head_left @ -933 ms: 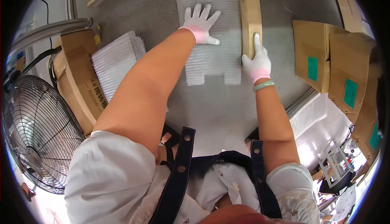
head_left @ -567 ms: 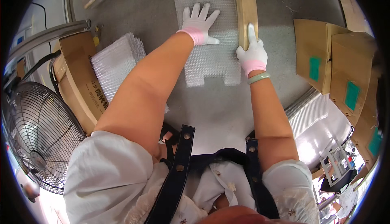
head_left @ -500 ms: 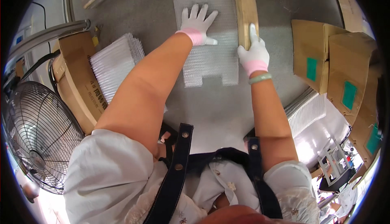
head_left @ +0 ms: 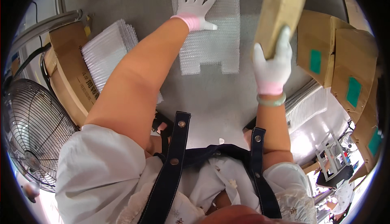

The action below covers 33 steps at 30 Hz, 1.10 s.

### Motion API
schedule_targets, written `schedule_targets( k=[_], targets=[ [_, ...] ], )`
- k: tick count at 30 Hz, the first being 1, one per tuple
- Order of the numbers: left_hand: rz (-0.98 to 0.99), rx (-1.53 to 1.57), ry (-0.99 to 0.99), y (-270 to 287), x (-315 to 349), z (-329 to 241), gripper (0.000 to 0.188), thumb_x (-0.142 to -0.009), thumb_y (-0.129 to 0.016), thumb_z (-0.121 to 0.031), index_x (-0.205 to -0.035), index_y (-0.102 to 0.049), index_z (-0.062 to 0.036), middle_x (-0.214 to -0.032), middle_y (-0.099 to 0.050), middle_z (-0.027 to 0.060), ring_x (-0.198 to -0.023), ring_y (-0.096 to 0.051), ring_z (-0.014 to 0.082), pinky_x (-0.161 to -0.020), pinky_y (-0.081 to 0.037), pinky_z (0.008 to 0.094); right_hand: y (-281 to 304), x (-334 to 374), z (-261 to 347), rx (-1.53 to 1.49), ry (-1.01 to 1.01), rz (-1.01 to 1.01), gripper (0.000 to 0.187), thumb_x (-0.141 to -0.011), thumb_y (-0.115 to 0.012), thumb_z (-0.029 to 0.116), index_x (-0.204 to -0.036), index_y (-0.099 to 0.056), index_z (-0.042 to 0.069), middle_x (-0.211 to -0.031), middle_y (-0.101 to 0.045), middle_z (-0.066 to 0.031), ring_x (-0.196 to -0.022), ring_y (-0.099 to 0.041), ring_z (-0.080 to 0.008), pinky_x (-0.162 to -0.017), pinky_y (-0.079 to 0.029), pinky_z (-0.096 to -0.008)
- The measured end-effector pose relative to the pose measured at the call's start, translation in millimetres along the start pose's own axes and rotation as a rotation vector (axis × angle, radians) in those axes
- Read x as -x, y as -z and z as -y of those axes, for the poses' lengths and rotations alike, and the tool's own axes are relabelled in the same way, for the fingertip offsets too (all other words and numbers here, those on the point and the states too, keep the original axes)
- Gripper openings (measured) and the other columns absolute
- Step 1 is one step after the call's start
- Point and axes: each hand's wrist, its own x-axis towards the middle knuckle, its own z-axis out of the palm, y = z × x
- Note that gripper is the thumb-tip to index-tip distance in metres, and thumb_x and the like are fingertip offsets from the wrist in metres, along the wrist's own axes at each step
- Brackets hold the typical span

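Plastic sheet (head_left: pixel 226 37), clear, notched at six o'clock, underlies white-gloved left hand (head_left: pixel 196 11), fingers spread. White-gloved right hand (head_left: pixel 274 66) grips tan wooden block (head_left: pixel 283 8).

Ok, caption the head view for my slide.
Left hand spread on a clear textured sheet, right hand gripping a wooden block.

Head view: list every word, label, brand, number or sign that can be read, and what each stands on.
Cardboard box at left: dark printing on its side; I don't copy its wording here.
Green patches on the cardboard boxes at right: no writing I can make out.
Wooden block: blurred, no lettering visible.
Clear bubble sheet: none seen.
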Motion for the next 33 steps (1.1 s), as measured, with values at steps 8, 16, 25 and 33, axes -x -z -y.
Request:
schedule_targets(
  k=[8, 16, 25, 33],
  targets=[
    [-0.003, -0.06, 0.012, -7.7, -3.1, -2.1, 0.106, -0.074, -0.068, -0.067, -0.159, -0.023, -0.0223, -0.165, -0.015, 0.0189, -0.151, -0.011, 0.0431, -0.117, -0.009, 0.0636, -36.5, 45.3, -25.9, 0.116, -0.21, 0.337, 0.078, -0.081, -0.068, 0.026, -0.153, -0.037, 0.021, -0.132, -0.052, -0.0262, -0.103, -0.066, -0.0431, -0.084, -0.058, -0.0454],
    [0.167, 0.106, 0.003, 33.3, 4.7, -11.7, 0.113, -0.074, -0.071, -0.064, -0.16, -0.018, -0.0141, -0.165, -0.01, 0.0241, -0.152, -0.005, 0.0458, -0.121, -0.005, 0.0603, -57.7, 88.9, -39.4, 0.183, -0.178, 0.273, 0.079, -0.077, -0.075, 0.024, -0.149, -0.042, 0.021, -0.129, -0.055, -0.025, -0.098, -0.067, -0.0413, -0.079, -0.059, -0.0458],
    [0.18, 0.045, 0.027, 27.4, -0.8, -13.2, 0.115, -0.073, -0.072, -0.065, -0.16, -0.017, -0.0136, -0.164, -0.011, 0.0244, -0.152, -0.006, 0.0461, -0.12, -0.005, 0.0605, -50.1, 96.9, -23.3, 0.191, -0.137, 0.296, 0.059, -0.083, -0.068, 0.022, -0.14, -0.054, 0.023, -0.134, -0.051, -0.0258, -0.094, -0.068, -0.0408, -0.073, -0.059, -0.0449],
    [0.18, 0.06, 0.035, 29.6, 2.4, -10.6, 0.114, -0.073, -0.072, -0.065, -0.16, -0.019, -0.0144, -0.164, -0.012, 0.024, -0.151, -0.007, 0.0462, -0.12, -0.007, 0.0608, -36.0, 101.3, -25.8, 0.103, -0.129, 0.1, 0.069, -0.082, -0.068, 0.023, -0.147, -0.043, 0.025, -0.135, -0.051, -0.0232, -0.094, -0.068, -0.0401, -0.074, -0.059, -0.0463]
  ],
)
